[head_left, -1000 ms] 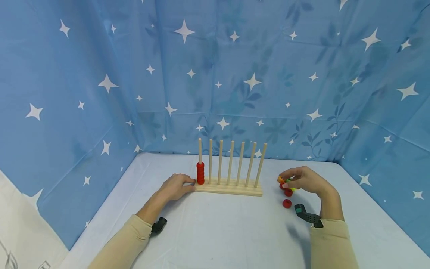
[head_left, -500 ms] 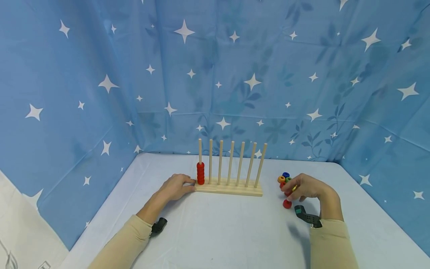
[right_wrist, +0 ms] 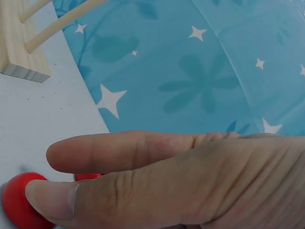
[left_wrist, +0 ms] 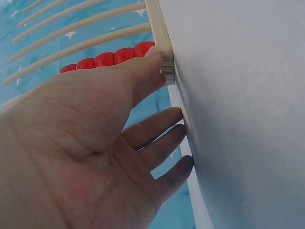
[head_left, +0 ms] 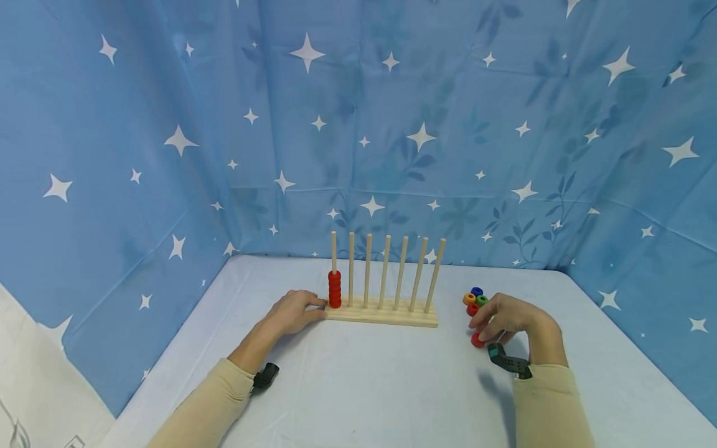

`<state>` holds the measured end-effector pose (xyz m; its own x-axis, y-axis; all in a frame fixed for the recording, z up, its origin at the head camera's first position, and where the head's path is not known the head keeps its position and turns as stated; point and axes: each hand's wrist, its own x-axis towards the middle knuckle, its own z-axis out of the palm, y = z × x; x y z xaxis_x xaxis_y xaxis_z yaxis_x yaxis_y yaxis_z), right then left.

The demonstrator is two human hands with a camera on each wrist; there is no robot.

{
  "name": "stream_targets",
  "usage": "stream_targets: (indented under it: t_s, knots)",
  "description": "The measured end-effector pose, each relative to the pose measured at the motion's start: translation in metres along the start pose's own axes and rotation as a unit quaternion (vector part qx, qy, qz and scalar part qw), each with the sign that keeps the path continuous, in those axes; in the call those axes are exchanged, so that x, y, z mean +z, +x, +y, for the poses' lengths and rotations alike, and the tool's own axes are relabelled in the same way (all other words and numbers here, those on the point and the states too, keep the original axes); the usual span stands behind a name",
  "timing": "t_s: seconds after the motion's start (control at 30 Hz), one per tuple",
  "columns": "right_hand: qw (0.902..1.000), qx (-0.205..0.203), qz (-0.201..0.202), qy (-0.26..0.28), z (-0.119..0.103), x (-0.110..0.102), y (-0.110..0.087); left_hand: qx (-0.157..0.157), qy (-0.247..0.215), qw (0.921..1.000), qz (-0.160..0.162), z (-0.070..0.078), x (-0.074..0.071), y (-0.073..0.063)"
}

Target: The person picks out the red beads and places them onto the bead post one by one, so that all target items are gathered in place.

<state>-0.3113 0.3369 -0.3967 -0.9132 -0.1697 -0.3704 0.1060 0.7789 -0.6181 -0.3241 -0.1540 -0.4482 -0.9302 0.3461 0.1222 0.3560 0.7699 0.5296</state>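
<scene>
A wooden peg abacus (head_left: 381, 315) with several upright rods stands mid-table; its leftmost rod carries a stack of red beads (head_left: 334, 290). My left hand (head_left: 294, 311) pinches the left end of its base between thumb and index finger, the other fingers spread against the table. On the right, my right hand (head_left: 511, 316) is low over a loose red bead (head_left: 477, 340). In the right wrist view the thumb tip overlaps that bead (right_wrist: 21, 202), while the straight index finger lies apart from it. Another red bead (right_wrist: 88, 176) shows partly behind the fingers.
Beyond the right hand lie a blue bead (head_left: 477, 291), an orange bead (head_left: 469, 299), a green bead (head_left: 482, 301) and another red bead (head_left: 473, 309), close together. A blue starry curtain (head_left: 370, 124) surrounds the back and sides of the white table (head_left: 381, 386).
My right hand has moved from the bead cluster toward the nearest red bead, uncovering the blue, orange and green ones. My left hand and the abacus have stayed in place.
</scene>
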Motion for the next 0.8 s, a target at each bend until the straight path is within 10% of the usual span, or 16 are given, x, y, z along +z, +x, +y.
stream_targets:
  t_s: [0.43, 0.8]
  knots:
    - [0.9971, -0.070, -0.028, -0.009, -0.014, 0.012, 0.005, 0.003, 0.000, 1.0000, 0.001, 0.000, 0.000, 0.000]
    - [0.9987, -0.042, -0.015, -0.027, -0.020, 0.016, 0.008, -0.008, -0.005, 1.0000, -0.001, 0.001, 0.001, 0.000]
